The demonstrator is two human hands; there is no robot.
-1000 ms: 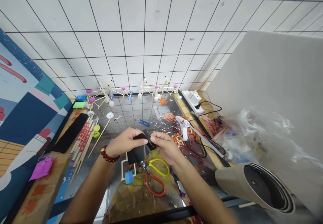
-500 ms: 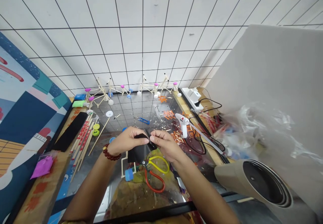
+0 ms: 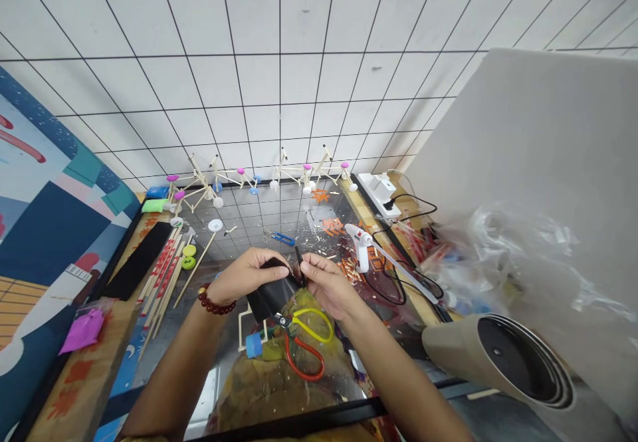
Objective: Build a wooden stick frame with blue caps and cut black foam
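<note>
My left hand (image 3: 249, 276), with a beaded bracelet at the wrist, pinches a black sheet (image 3: 272, 301) between thumb and fingers. Close beside it, my right hand (image 3: 326, 284) is closed on a narrow black strip (image 3: 299, 256) that sticks up past the fingertips. Whether strip and sheet are still joined I cannot tell. Just below the sheet lie scissors (image 3: 284, 322) with one yellow and one red handle. A small stick frame with a blue bottle cap (image 3: 254, 345) stands to their left, partly covered by the sheet.
Stick models (image 3: 199, 189) with coloured caps line the wall. Bundled wooden sticks (image 3: 162, 276) and a black strip of sheet (image 3: 140, 261) lie left. Blue thread snips (image 3: 283, 238) sit beyond my hands. A white glue gun (image 3: 359, 242), its cord and a power strip (image 3: 379, 194) are right.
The black strip in my right hand now points upward, apart from the sheet's upper edge. The sheet has tilted and spread more into view under my left hand.
</note>
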